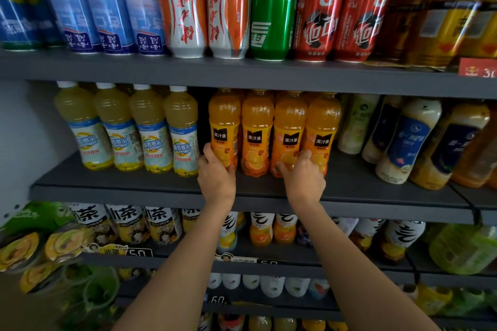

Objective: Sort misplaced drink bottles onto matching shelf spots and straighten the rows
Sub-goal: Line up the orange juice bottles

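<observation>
The left hand has its grip closed around the base of the first orange juice bottle, with the thumb on the left side of the label and the fingers curled around the front. The right hand holds the lower part of the third orange juice bottle in the same way, and its outer fingers also lie against the fourth orange juice bottle. I judge that both hands take the bottles low, near the base, because there a small push or turn moves the whole bottle without tipping it, so the labels can be turned to the front and the row made even. The four orange bottles stand side by side, touching, near the front edge of the middle shelf, at the centre of the view. At 9 o'clock from the hands stands a row of pale yellow bottles with a dark gap between it and the orange row. At 3 o'clock, milky bottles with blue labels lean and look less tidy. At 12 o'clock the upper shelf carries cans. At 6 o'clock, the lower shelves hold tea bottles.
</observation>
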`<state>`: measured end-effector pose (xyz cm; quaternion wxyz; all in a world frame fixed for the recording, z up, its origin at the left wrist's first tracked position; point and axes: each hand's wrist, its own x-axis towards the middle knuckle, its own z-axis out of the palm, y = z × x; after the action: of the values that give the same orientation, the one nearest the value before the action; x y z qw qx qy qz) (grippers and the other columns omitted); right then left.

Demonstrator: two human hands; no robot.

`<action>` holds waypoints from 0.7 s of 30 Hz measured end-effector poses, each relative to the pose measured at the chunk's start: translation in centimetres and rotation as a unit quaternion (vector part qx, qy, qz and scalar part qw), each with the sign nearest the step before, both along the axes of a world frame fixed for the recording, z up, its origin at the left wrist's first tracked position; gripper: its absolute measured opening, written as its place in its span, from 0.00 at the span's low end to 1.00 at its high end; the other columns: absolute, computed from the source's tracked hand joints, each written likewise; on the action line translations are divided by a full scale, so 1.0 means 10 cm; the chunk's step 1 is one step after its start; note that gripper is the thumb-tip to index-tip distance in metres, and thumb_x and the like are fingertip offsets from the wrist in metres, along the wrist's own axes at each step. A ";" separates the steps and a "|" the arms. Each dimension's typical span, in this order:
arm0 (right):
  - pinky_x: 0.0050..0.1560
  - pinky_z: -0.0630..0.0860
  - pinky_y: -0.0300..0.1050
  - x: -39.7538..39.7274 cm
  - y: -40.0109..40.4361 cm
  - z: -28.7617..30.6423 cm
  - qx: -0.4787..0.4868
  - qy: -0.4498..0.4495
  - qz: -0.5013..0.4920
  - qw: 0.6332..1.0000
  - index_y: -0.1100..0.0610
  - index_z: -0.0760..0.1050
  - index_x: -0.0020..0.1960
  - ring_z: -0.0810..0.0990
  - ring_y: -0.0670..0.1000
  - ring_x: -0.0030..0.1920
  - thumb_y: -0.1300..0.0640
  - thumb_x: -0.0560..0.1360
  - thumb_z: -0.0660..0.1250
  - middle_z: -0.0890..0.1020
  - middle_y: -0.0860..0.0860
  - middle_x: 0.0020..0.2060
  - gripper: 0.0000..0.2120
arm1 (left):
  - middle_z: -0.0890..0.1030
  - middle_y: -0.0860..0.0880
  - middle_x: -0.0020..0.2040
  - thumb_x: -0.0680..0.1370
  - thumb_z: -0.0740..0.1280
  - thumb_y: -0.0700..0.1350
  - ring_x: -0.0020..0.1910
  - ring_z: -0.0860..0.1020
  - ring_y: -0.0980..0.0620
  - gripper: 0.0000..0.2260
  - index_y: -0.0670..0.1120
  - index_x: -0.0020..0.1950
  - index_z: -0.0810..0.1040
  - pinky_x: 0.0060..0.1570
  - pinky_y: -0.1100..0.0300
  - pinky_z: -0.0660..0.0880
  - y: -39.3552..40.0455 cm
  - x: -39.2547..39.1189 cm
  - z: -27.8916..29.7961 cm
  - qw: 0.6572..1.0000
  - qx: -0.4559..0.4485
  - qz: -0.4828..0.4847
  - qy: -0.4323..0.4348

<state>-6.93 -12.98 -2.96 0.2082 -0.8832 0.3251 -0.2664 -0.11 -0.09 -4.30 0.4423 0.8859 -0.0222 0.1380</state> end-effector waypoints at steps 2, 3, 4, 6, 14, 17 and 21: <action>0.38 0.69 0.47 0.01 0.00 0.01 0.003 -0.003 -0.004 1.000 0.60 0.65 0.56 0.80 0.60 0.50 0.45 0.75 0.66 0.81 0.58 0.49 0.21 | 0.71 0.40 0.64 0.73 0.71 0.41 0.62 0.71 0.41 0.32 0.46 0.72 0.57 0.60 0.46 0.70 0.00 0.01 0.01 1.000 -0.007 -0.008 0.002; 0.39 0.69 0.48 0.01 0.00 0.00 0.006 -0.005 -0.005 1.000 0.60 0.65 0.56 0.80 0.60 0.50 0.45 0.75 0.66 0.80 0.58 0.49 0.21 | 0.71 0.40 0.63 0.73 0.71 0.42 0.62 0.71 0.41 0.32 0.45 0.72 0.57 0.60 0.46 0.70 0.00 0.01 0.02 1.000 -0.005 -0.008 0.003; 0.39 0.70 0.48 0.01 0.01 0.01 0.009 -0.009 -0.007 1.000 0.60 0.65 0.56 0.80 0.60 0.51 0.46 0.75 0.66 0.80 0.58 0.50 0.21 | 0.71 0.39 0.63 0.73 0.71 0.43 0.61 0.71 0.40 0.32 0.45 0.72 0.57 0.60 0.45 0.70 0.00 0.01 0.02 1.000 0.001 -0.009 0.005; 0.40 0.72 0.49 0.02 0.03 0.01 0.015 -0.016 -0.010 1.000 0.61 0.64 0.56 0.80 0.60 0.51 0.46 0.75 0.67 0.80 0.59 0.50 0.21 | 0.70 0.38 0.63 0.74 0.71 0.43 0.61 0.72 0.40 0.33 0.45 0.72 0.56 0.60 0.45 0.71 0.01 -0.01 0.03 1.000 0.019 -0.011 0.004; 0.43 0.73 0.51 -0.03 0.04 0.04 0.037 -0.036 0.003 0.999 0.62 0.62 0.59 0.79 0.61 0.52 0.46 0.75 0.67 0.80 0.59 0.51 0.24 | 0.69 0.39 0.66 0.76 0.68 0.47 0.65 0.69 0.41 0.33 0.44 0.74 0.53 0.63 0.46 0.65 0.03 -0.06 0.02 0.997 0.074 -0.010 -0.013; 0.44 0.71 0.49 -0.19 -0.06 0.12 0.028 -0.132 0.003 0.991 0.62 0.63 0.61 0.78 0.60 0.53 0.48 0.74 0.68 0.77 0.58 0.54 0.25 | 0.71 0.41 0.65 0.76 0.67 0.45 0.64 0.71 0.42 0.28 0.43 0.72 0.58 0.62 0.46 0.67 0.09 -0.10 0.00 0.996 0.007 -0.034 -0.080; 0.57 0.70 0.52 -0.25 -0.42 0.15 0.094 -0.153 -0.013 0.984 0.65 0.60 0.66 0.68 0.60 0.64 0.51 0.70 0.73 0.67 0.61 0.64 0.34 | 0.72 0.44 0.63 0.76 0.67 0.40 0.61 0.72 0.46 0.22 0.44 0.68 0.64 0.56 0.52 0.72 0.12 -0.10 0.06 0.989 -0.064 -0.060 -0.116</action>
<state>-9.44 -17.23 -1.50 0.3339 -0.8042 0.3241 -0.3698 -1.07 1.11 -3.74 0.5004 0.8306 -0.1175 0.2144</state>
